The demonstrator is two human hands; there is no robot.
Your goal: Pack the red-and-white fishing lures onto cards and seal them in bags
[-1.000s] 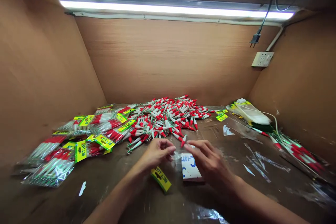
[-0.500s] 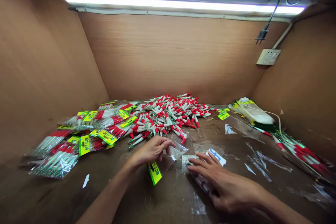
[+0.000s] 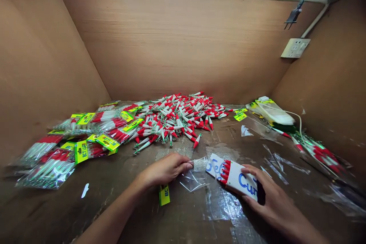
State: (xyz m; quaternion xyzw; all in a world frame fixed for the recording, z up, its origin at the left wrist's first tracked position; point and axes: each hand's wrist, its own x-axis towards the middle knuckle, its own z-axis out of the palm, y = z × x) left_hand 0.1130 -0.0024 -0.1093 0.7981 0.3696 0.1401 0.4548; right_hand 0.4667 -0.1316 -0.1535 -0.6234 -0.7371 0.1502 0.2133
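My left hand point(image 3: 170, 169) is closed on a clear plastic bag point(image 3: 193, 183), pinching it between thumb and fingers. The bag's yellow "BCT" header card point(image 3: 164, 195) hangs below that hand. Facing the bag is a white holder point(image 3: 241, 178) with blue handwriting, gripped along both sides by my right hand point(image 3: 270, 194). A row of red lure tips point(image 3: 226, 171) shows across a gap in the holder; the rest of those lures is hidden inside. The holder's left end lies close to the bag's edge; whether they touch I cannot tell.
Loose red-and-white fishing lures point(image 3: 177, 116) are heaped at the back. Packed bags of lures point(image 3: 54, 167) pile up on the left. At the right lie a stack of bags point(image 3: 276, 116), more lures point(image 3: 321, 152) and plastic scraps point(image 3: 277, 166). A plug point(image 3: 293, 17) dangles above.
My right hand has gone from lying over the holder to gripping its sides, and red lure tips now show. My left hand has turned the bag towards the holder. The view has tilted down.
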